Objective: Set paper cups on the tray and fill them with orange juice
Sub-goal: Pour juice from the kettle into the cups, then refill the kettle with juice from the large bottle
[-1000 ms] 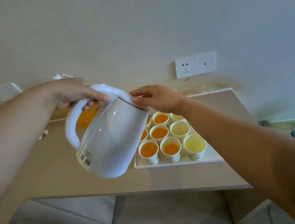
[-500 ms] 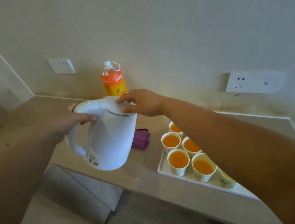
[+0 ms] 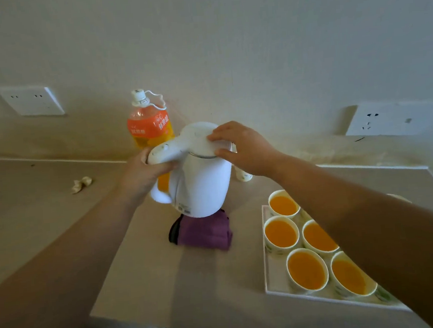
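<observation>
A white kettle (image 3: 201, 183) stands upright above the counter, just over a purple cloth (image 3: 205, 233). My left hand (image 3: 143, 173) grips its handle. My right hand (image 3: 242, 148) rests on the kettle's lid with fingers spread. At the right, a white tray (image 3: 271, 283) carries several paper cups filled with orange juice (image 3: 306, 270); my right forearm hides part of the tray. An orange juice bottle (image 3: 150, 122) with a white cap stands behind the kettle by the wall.
A crumpled scrap of paper (image 3: 81, 184) lies on the beige counter at the left. A small paper cup (image 3: 243, 174) sits behind the kettle. Wall sockets (image 3: 30, 100) are at left and right. The counter's front edge drops off below the cloth.
The kettle has swung from a tilt over the tray to upright at the left, above the purple cloth. My right hand stays on the lid. My view has turned left.
</observation>
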